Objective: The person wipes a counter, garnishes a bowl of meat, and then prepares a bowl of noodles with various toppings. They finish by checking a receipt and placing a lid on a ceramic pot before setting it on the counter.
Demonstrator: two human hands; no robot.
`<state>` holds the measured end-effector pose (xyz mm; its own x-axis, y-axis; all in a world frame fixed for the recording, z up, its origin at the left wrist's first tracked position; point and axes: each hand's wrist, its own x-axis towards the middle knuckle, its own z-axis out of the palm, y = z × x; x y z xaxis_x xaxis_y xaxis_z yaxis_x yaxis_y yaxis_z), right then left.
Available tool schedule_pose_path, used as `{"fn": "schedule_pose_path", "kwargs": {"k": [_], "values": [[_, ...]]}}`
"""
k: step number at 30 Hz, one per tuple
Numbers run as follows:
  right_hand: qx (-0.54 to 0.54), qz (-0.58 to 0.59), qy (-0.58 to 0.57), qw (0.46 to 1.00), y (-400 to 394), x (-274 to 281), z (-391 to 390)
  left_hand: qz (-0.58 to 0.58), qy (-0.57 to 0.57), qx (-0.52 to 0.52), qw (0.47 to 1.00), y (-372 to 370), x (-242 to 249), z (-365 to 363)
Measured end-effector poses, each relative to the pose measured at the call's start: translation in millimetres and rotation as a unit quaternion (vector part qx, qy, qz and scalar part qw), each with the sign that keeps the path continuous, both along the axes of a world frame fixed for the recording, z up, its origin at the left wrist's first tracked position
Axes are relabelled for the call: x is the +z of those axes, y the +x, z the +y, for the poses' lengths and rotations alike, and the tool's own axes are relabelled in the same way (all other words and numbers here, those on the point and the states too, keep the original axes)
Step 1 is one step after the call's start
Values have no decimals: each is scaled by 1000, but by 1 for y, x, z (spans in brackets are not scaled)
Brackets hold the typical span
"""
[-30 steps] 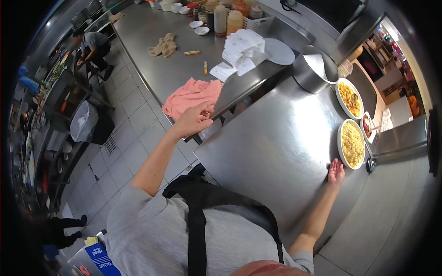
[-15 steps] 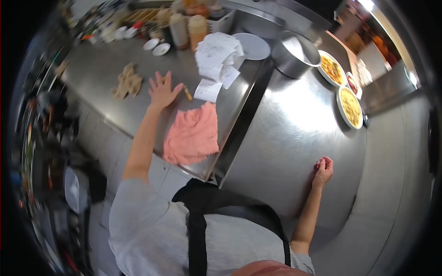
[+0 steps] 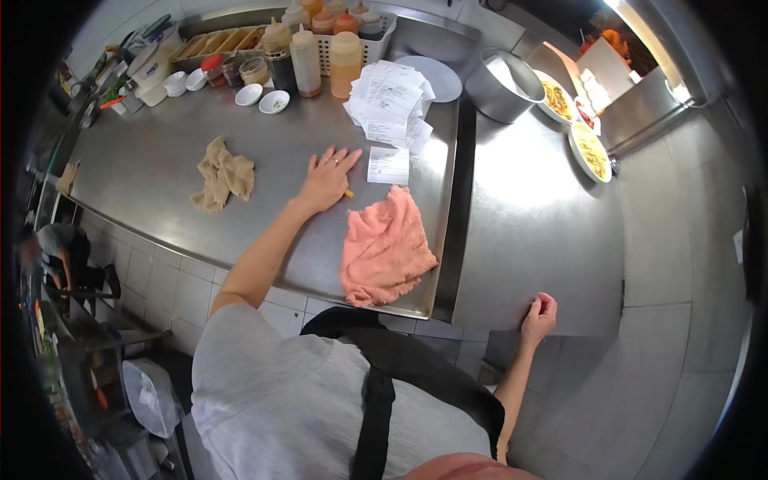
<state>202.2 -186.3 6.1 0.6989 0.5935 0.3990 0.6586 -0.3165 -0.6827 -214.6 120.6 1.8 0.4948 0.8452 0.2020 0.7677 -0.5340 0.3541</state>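
My left hand [image 3: 326,181] lies open on the steel counter [image 3: 160,160], fingers stretched toward the paper slips. A short yellow stick, perhaps a pen [image 3: 349,194], pokes out beside the palm, partly covered by the hand. Just right of the fingertips is a single printed order slip [image 3: 389,166], below a loose pile of slips [image 3: 390,98]. A pink cloth [image 3: 388,252] is spread near the counter's front edge, and a crumpled beige cloth [image 3: 222,176] sits to the left. Above the right-hand counter's front edge, my right hand [image 3: 539,318] is closed; its curled fingers hide whatever they may hold.
Sauce bottles [image 3: 306,62] and a white basket [image 3: 384,40] line the back, near two small white dishes [image 3: 274,102]. A steel pot [image 3: 502,88] and oval dishes of food [image 3: 592,152] stand at the right. A person [image 3: 60,248] bends at far left.
My left hand has moved right, from beside the yellow stick to partly over it, fingers nearer the slips. The view has shifted and sharpened. My right hand stays closed.
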Motion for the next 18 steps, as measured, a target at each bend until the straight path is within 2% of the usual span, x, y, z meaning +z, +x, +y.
{"fn": "schedule_pose_path", "kwargs": {"k": [1, 4, 7, 9, 10, 11, 12, 13, 15, 16, 18], "values": [[-1, -22, 4, 1000, -4, -4, -10, -17, 6, 16, 1000, -2, 4, -1], [-5, 51, 42, 998, -6, -17, -46, -69, 29, 37, 997, -10, 7, -5], [-57, 224, 149, 961, -28, -39, -101, -143, 57, 21, 988, -23, 3, 4], [-144, 262, 96, 949, -57, -84, -165, -205, 71, 14, 976, -31, 12, 18], [-189, 313, 96, 926, -77, -117, -203, -198, 97, 27, 975, -36, 16, 32], [-200, 387, 19, 900, -95, -161, -260, -195, 120, 42, 973, -40, 17, 48], [-302, 404, -42, 863, -137, -183, -293, -194, 142, 59, 969, -42, 19, 59], [-343, 451, -95, 819, -173, -204, -318, -199, 105, 19, 974, -42, 30, 65], [-344, 546, -165, 746, -240, -228, -349, -209, 36, -60, 975, -38, 64, 76], [-334, 585, -191, 714, -270, -239, -354, -224, 22, -78, 971, -30, 65, 91], [-310, 618, -209, 692, -308, -241, -341, -252, -2, -115, 961, -5, 51, 131]]}}
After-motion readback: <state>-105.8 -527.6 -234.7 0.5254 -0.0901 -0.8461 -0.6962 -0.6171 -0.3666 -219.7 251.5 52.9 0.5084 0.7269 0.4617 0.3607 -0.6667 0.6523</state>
